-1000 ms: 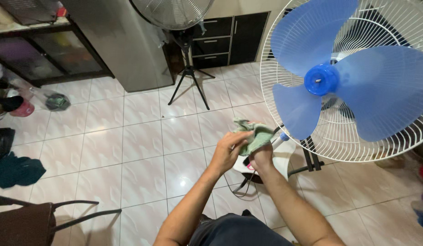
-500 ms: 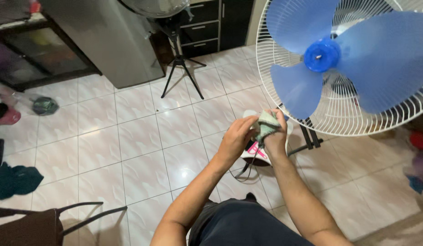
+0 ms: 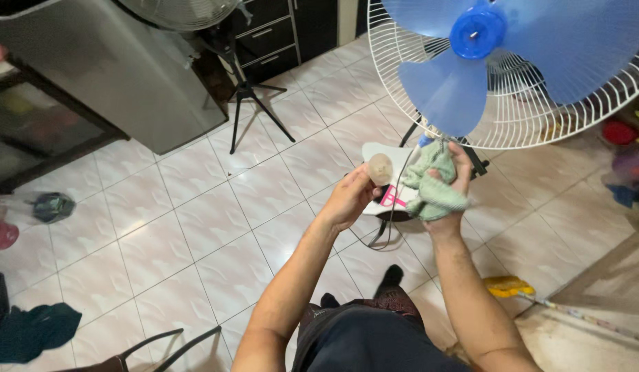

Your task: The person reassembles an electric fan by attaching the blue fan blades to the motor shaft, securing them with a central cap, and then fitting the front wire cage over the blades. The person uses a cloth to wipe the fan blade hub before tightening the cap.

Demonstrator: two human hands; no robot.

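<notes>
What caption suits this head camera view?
Left hand holds a small round cap, right hand a green cloth, below a blue-bladed fan.

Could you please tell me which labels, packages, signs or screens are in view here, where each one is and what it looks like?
Label: a pink patch with white marks on the white fan base, on the floor just below the left hand and beside the green cloth in the right hand; partly hidden.
No packages, signs or screens can be made out.

Pale tiled floor [image 3: 195,200] (glossy) carries tripod [image 3: 245,103], dark cloth [image 3: 30,331], fan base [image 3: 392,180].
</notes>
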